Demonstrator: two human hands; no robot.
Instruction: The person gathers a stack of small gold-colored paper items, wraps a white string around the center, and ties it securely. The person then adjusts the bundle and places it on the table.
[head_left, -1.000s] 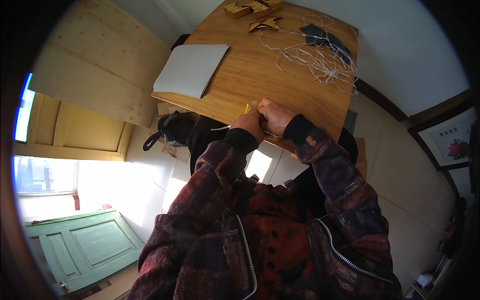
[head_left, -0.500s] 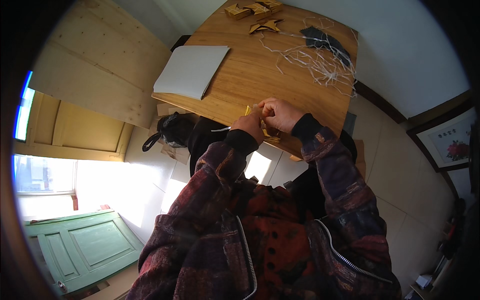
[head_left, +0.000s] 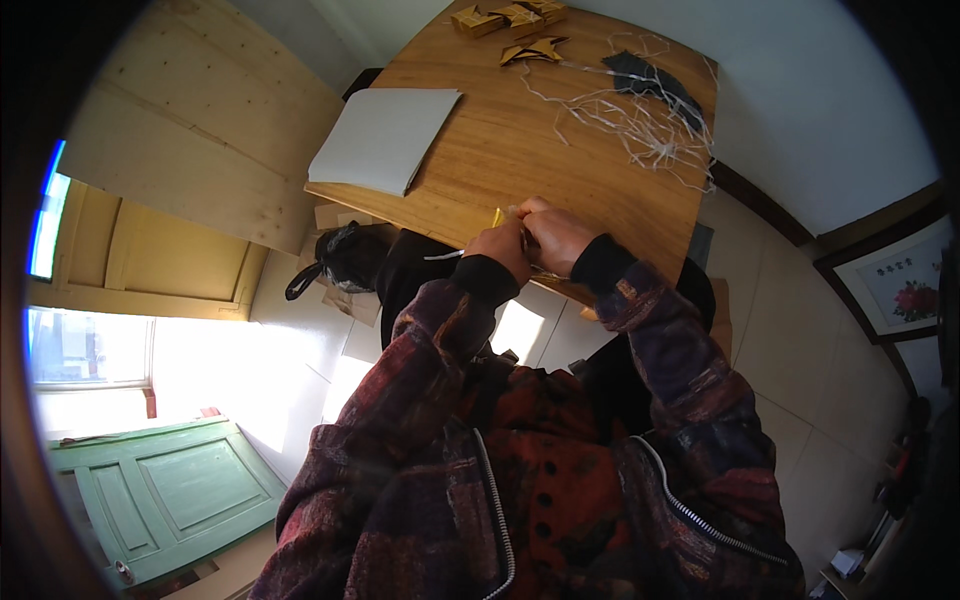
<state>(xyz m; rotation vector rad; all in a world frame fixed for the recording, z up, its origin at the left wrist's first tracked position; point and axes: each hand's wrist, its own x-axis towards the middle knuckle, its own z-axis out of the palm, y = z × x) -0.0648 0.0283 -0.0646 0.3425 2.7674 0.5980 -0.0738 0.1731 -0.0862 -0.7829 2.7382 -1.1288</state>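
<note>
My left hand (head_left: 499,248) and my right hand (head_left: 558,236) meet at the table's near edge, fingers bent and pressed close together. A piece of folded gold paper (head_left: 497,216) sticks up from the fingers of my left hand. What the right fingertips pinch beside it is hidden behind the hands. From under the left hand a white strand (head_left: 443,256) pokes out to the left. More gold paper shows faintly below the hands, too covered to make out its shape.
On the wooden table (head_left: 490,150) lies a stack of white sheets (head_left: 385,140) at left. A tangle of white strands (head_left: 650,145) and dark grey cloth-like material (head_left: 655,88) lie at right. Folded gold paper pieces (head_left: 505,18) sit at the far edge, one (head_left: 535,50) nearer. A black bag (head_left: 352,258) is below left.
My right hand has turned slightly and drawn in against the left, covering more of the gold paper beneath. The left hand has barely shifted.
</note>
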